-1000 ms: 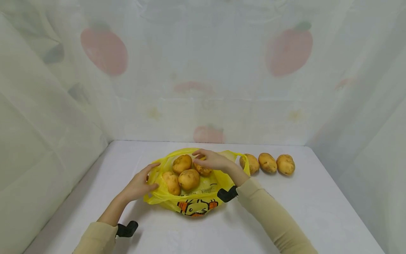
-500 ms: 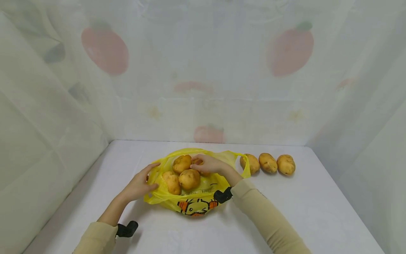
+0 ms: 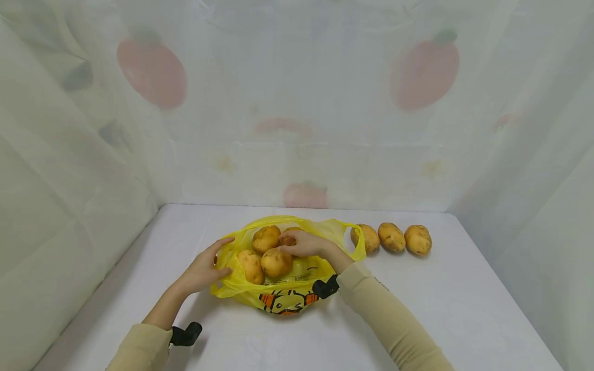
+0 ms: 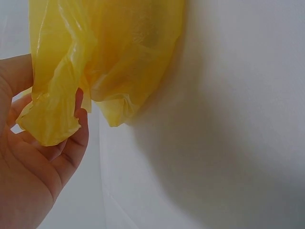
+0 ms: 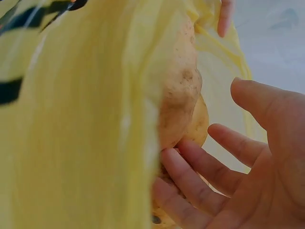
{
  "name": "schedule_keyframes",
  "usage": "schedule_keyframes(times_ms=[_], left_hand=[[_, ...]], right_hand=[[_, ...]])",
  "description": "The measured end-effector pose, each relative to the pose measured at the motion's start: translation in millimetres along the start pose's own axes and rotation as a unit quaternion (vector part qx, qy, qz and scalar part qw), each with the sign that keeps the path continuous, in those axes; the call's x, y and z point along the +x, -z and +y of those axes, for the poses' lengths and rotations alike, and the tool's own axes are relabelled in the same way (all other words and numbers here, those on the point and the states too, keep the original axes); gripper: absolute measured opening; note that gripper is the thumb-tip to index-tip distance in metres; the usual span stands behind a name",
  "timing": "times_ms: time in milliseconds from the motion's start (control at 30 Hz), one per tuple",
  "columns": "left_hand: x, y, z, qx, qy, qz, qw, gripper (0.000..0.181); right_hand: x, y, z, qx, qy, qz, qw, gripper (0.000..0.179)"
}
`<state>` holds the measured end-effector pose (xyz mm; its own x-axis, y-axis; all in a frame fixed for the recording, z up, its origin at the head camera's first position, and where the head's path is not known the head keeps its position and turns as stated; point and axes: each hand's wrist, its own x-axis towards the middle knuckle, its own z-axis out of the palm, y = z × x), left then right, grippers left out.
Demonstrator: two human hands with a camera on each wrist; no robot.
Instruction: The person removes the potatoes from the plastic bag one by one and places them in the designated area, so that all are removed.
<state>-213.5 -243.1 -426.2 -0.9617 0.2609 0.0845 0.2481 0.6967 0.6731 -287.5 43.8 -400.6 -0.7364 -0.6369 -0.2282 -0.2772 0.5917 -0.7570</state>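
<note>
Potatoes point(image 3: 277, 263) in yellow bag point(image 3: 252, 299), right hand point(image 3: 308, 243) loose among them

In the head view I counted four potatoes inside the yellow bag on the desk point(image 3: 417, 309), and three outer potatoes point(image 3: 392, 238) in a row to its right. The left hand point(image 3: 201, 273) was at the bag's left rim; the right hand reached in over the back-right potato point(image 3: 286, 241). My main worry was that rim: if the left hand slackened, the thin film could sag inward over the mouth. The potatoes inside lay close together, so a careless knock from the right hand might set one rolling against its neighbours. The right handle point(image 3: 361, 247) hung in front of the nearest outer potato; I couldn't tell whether they touched, but a tug on the bag might snag there.

The left wrist view gave me what the head view did not: the left grip from the palm side, curled about a gathered fold of film. How firmly it pinched, I couldn't tell.

The right wrist view settled the other grip: released, fingers loosely spread with tips at the potatoes, thumb well apart, nothing grasped. From above, the back of the hand hid that. A fingertip point(image 5: 225, 19), presumably the left hand's, also showed near the top, by the film.
</note>
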Motion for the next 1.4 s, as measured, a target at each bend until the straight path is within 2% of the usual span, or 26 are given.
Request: schedule_keyframes(times_ms=[167,433,900,1200,1400], left_hand=[[0.8,-0.5,-0.9,-0.008,0.005,-0.004,0.9999,0.072],[0.9,-0.7,-1.3,-0.011,0.010,-0.005,0.9999,0.072],[-0.8,-0.6,-2.0,-0.005,-0.002,0.000,1.0000,0.071],[-0.6,-1.6,-3.9,-0.012,0.002,-0.002,0.9999,0.071],[-0.2,-2.3,-4.8,-0.010,0.000,-0.002,0.9999,0.072]], right_hand=[[-1.2,0,1,-0.008,-0.005,-0.004,0.9999,0.049],[-2.6,-1,2,-0.015,0.014,-0.015,0.9997,0.049],[-7.2,-2,2,-0.015,0.007,-0.011,0.9998,0.045],[-7.2,-4,-4,-0.116,0.001,-0.006,0.9932,0.036],[-10.9,-7,-9,-0.150,-0.011,-0.008,0.9885,0.037]])
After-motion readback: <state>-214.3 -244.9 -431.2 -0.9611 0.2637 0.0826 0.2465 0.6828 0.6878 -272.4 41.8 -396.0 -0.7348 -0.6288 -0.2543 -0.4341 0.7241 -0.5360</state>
